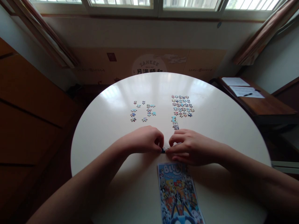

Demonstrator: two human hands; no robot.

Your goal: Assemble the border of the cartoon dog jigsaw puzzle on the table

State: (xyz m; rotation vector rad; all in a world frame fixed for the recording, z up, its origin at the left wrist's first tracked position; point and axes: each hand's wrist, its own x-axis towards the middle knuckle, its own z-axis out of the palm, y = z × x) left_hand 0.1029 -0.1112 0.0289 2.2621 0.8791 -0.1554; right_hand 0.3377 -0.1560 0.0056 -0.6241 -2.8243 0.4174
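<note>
My left hand (149, 139) and my right hand (187, 146) meet over the near middle of the table. Between their fingertips lie dark jigsaw puzzle pieces (164, 150), partly covered by the fingers. The left thumb and index finger pinch at their left side; the right fingers press at their right side. Just beyond my right hand, a short strip of joined puzzle pieces (175, 123) runs away from me, its near end hidden. A Bluey picture sheet (178, 196) lies flat in front of me, close below both hands.
Loose puzzle pieces (149, 109) are scattered at the table's left middle. Rows of puzzle pieces (182, 105) sit further right. The round white table (105, 149) fills the middle. A wooden side table (277, 99) with papers (246, 92) and a pen (248, 94) stands at right.
</note>
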